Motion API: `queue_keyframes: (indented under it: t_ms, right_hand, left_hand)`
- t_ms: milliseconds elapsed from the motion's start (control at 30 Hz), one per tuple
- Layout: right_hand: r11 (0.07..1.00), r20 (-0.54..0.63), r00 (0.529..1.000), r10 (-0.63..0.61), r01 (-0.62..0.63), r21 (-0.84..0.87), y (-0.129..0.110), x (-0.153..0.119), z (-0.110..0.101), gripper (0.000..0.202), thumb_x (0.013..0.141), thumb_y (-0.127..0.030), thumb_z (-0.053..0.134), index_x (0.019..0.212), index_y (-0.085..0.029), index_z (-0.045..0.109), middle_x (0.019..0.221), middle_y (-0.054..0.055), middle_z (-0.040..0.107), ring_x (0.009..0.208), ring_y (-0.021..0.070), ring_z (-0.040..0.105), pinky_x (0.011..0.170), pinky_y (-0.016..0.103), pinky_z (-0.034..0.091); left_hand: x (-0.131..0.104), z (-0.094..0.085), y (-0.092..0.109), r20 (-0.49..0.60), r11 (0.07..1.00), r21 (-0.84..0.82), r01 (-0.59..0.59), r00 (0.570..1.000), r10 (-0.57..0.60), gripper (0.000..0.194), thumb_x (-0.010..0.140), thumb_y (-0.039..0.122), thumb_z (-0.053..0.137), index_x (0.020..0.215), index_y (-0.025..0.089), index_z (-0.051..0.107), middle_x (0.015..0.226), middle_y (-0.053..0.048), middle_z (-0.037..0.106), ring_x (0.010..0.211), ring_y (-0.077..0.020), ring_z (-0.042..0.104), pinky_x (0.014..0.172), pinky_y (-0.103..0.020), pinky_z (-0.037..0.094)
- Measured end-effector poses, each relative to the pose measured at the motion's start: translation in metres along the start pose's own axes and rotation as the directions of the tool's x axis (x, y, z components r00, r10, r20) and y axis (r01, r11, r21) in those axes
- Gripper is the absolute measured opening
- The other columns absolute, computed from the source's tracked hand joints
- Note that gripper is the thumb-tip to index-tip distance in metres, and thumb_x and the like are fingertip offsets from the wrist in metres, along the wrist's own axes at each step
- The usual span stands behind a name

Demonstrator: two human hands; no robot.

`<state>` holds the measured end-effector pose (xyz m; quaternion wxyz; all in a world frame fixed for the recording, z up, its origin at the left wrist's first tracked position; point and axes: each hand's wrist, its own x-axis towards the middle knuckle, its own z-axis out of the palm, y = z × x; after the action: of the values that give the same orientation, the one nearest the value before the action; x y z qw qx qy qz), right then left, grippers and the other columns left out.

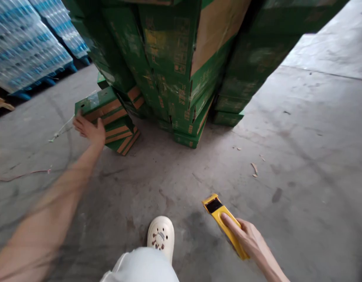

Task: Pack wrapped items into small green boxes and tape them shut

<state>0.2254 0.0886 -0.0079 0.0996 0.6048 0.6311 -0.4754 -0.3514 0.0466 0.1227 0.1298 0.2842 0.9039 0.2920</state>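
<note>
Right grip [249, 235] curled, thumb [230, 223] uppermost

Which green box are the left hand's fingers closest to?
The top box on the low pile; the left hand is at its end, while others sit beneath it or farther away.

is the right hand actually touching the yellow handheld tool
Touching. The head view shows the right hand closed around the yellow handheld tool, its thumb lying on the tool's upper face.
</note>
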Motion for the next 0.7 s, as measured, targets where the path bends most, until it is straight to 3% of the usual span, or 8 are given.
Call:
queue_keyframes:
  t_ms: [200,300,400,500,533,567,667,700]
  right_hand:
    - [0.999,-0.017,0.999,-0.037,0.037,0.032,-0.010,-0.002,-0.001,0.067,0.077,-0.087,0.043,0.064,-0.022,0.052,0.059,0.003,0.055,0.059,0.0188,0.051,0.054,0.029,0.033]
    - [0.994,-0.050,0.997,-0.055,0.059,0.091,-0.016,-0.009,-0.006,0.067,0.077,-0.087,0.045,0.066,-0.021,0.055,0.059,0.002,0.055,0.059,0.0183,0.051,0.054,0.028,0.033]
    - [0.977,-0.073,0.996,-0.056,0.070,0.203,-0.018,-0.022,-0.014,0.065,0.079,-0.084,0.051,0.068,-0.020,0.057,0.058,0.001,0.056,0.058,0.0174,0.053,0.054,0.027,0.034]
    - [0.927,-0.110,0.993,-0.048,0.085,0.366,-0.017,-0.041,-0.024,0.063,0.080,-0.081,0.056,0.073,-0.019,0.060,0.059,0.000,0.058,0.057,0.0165,0.055,0.052,0.025,0.037]
    - [0.902,-0.135,0.990,-0.043,0.096,0.420,-0.015,-0.049,-0.028,0.062,0.081,-0.080,0.057,0.074,-0.019,0.061,0.060,0.000,0.059,0.057,0.0164,0.056,0.052,0.025,0.038]
    - [0.876,-0.169,0.985,-0.032,0.109,0.469,-0.012,-0.057,-0.032,0.061,0.081,-0.080,0.059,0.076,-0.019,0.061,0.060,0.000,0.060,0.056,0.0163,0.056,0.052,0.025,0.038]
    - [0.803,-0.260,0.965,0.024,0.136,0.580,0.001,-0.090,-0.041,0.063,0.080,-0.081,0.061,0.077,-0.018,0.062,0.059,0.000,0.061,0.053,0.0161,0.056,0.051,0.025,0.040]
    - [0.780,-0.295,0.954,0.054,0.144,0.610,0.007,-0.102,-0.042,0.065,0.080,-0.083,0.060,0.078,-0.018,0.062,0.059,0.000,0.061,0.053,0.0161,0.056,0.050,0.025,0.040]
  left_hand:
    - [0.015,-0.059,-0.030,-0.071,0.904,0.401,-0.151,0.978,0.195,0.087,0.089,0.036,0.074,0.158,0.005,0.031,0.166,-0.019,0.037,0.154,-0.0340,0.028,0.128,-0.051,0.021]
    - [0.023,-0.072,-0.036,-0.134,0.858,0.494,-0.143,0.962,0.237,0.087,0.090,0.029,0.070,0.162,0.005,0.026,0.173,-0.022,0.023,0.158,-0.0381,0.022,0.127,-0.058,0.021]
    - [0.009,-0.053,-0.034,-0.173,0.857,0.497,-0.136,0.953,0.251,0.085,0.092,0.032,0.063,0.163,0.005,0.026,0.170,-0.023,0.030,0.155,-0.0409,0.028,0.125,-0.062,0.025]
    - [-0.043,0.006,-0.020,0.126,0.893,0.365,-0.262,0.965,0.231,0.079,0.090,0.043,0.059,0.156,0.003,0.043,0.159,-0.023,0.050,0.148,-0.0380,0.045,0.124,-0.048,0.034]
    - [-0.068,0.030,-0.012,0.348,0.916,0.257,-0.307,0.914,0.209,0.078,0.088,0.050,0.060,0.151,0.006,0.051,0.154,-0.021,0.057,0.143,-0.0364,0.053,0.121,-0.044,0.040]
    - [-0.096,0.052,0.000,0.559,0.941,0.130,-0.312,0.807,0.190,0.079,0.085,0.057,0.061,0.148,0.010,0.056,0.148,-0.018,0.063,0.136,-0.0348,0.061,0.116,-0.041,0.045]
    - [-0.182,0.104,0.049,0.914,0.920,-0.206,-0.333,0.271,0.303,0.080,0.075,0.068,0.072,0.144,0.028,0.064,0.146,-0.007,0.067,0.133,-0.0321,0.065,0.110,-0.037,0.050]
    - [-0.208,0.114,0.071,0.939,0.915,-0.254,-0.314,0.149,0.311,0.077,0.072,0.068,0.077,0.140,0.032,0.068,0.144,-0.005,0.069,0.132,-0.0330,0.065,0.109,-0.038,0.051]
